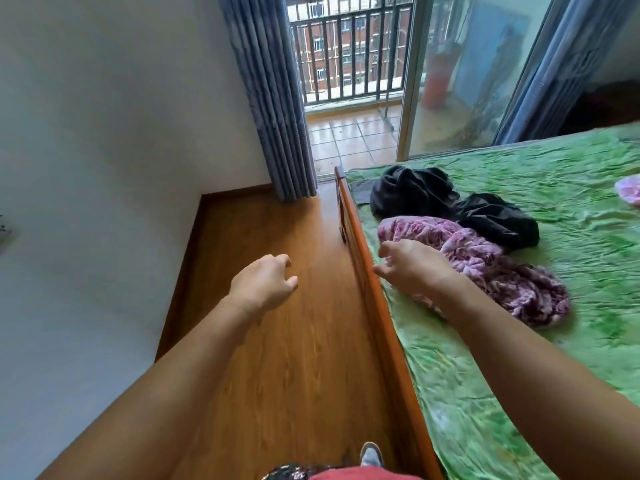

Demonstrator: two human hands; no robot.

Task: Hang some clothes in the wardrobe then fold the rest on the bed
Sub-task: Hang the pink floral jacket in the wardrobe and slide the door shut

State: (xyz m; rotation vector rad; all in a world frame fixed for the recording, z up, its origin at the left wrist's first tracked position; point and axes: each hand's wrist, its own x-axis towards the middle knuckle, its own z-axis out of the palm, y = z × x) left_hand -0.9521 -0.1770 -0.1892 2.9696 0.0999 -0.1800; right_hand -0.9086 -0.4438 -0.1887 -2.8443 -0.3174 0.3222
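At bed rail (386,341) | right grip (412,268) released over purple garment (519,289) | left grip (266,282) released above floor (294,375)

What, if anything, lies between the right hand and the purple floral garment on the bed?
Nothing visible does. The right hand hangs over the near end of the purple floral garment, fingers loosely curled; the black garment lies beyond, not between.

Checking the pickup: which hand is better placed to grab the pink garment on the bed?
Right hand: it is over the pink garment; the left hand is over the floor.
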